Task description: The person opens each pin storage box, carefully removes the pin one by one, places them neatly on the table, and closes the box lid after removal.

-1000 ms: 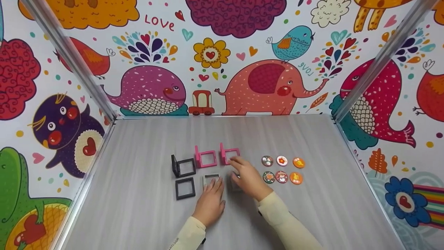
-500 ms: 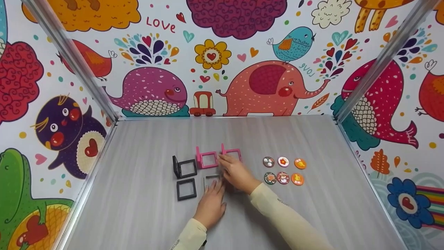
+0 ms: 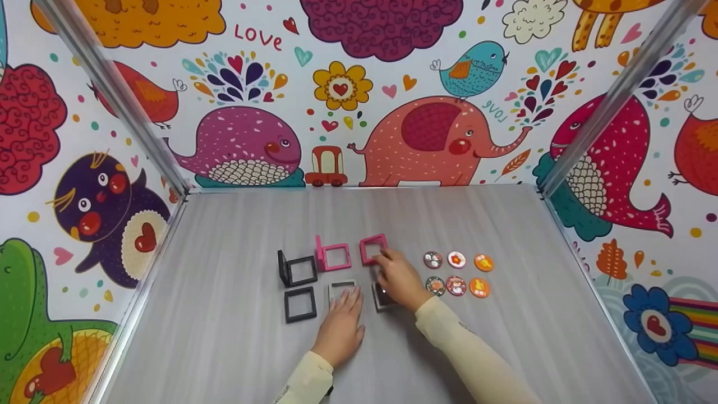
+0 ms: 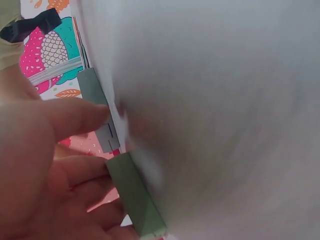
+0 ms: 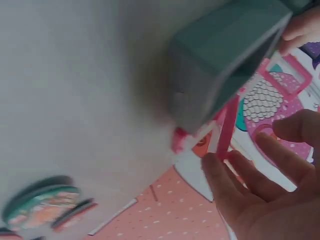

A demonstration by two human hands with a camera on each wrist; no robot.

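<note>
My left hand (image 3: 340,325) lies with extended fingers over a grey-green square frame (image 3: 343,285), part of it hidden under the fingers. In the left wrist view, the fingertips are right at the edge of this frame (image 4: 136,195). My right hand (image 3: 401,279) reaches to the right-hand pink frame (image 3: 367,260), fingertips at its near right side. Extended fingers touch a pink bar of it (image 5: 229,125) in the right wrist view. Below my right hand sits a second grey-green frame (image 3: 382,307), partly covered by the hand; it looms large (image 5: 220,60) in the right wrist view.
Left of the hands are a black frame with raised lid (image 3: 302,283), a flat black frame (image 3: 300,320) and another pink frame (image 3: 336,266) with raised lid. Several round badges (image 3: 456,259) lie in two rows at the right. Patterned walls (image 3: 336,129) enclose the table (image 3: 235,336).
The right pink frame's upright lid has swung over from its left side. My right hand moved left, then back right, to that frame's near right side. My left hand stays put.
</note>
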